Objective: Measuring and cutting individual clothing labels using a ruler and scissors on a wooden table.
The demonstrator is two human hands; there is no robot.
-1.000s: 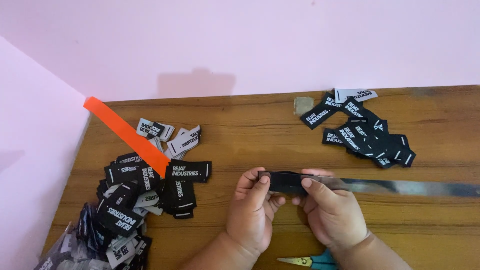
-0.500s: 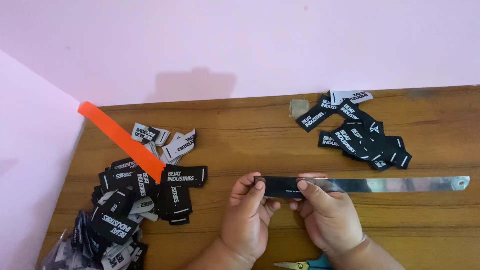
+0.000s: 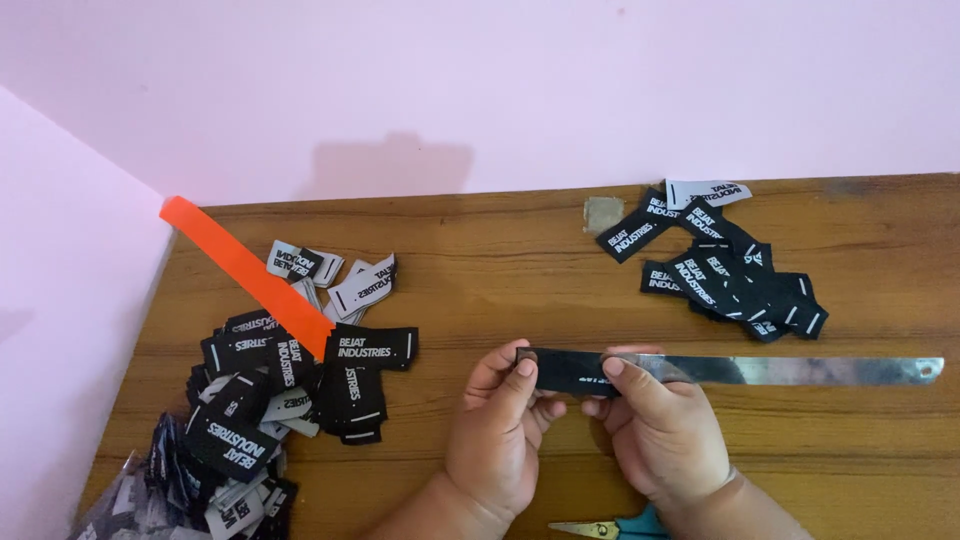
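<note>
My left hand (image 3: pixel 495 440) and my right hand (image 3: pixel 660 435) both pinch a black woven label (image 3: pixel 566 372) that lies against the left end of a long steel ruler (image 3: pixel 790 370). The ruler rests flat on the wooden table (image 3: pixel 520 280) and stretches to the right. My left fingers hold the label's left end. My right thumb and forefinger press its right part onto the ruler.
A loose heap of black and white labels (image 3: pixel 270 390) covers the table's left side, with an orange strip (image 3: pixel 245 275) lying across it. A smaller pile of labels (image 3: pixel 720 270) sits at the back right. Scissors (image 3: pixel 610 526) lie at the near edge. Pink walls bound the back and left.
The view has shifted slightly, so the ruler's right end with its hole now shows. Both hands stay on the label and ruler, with the fingers regripped a little.
</note>
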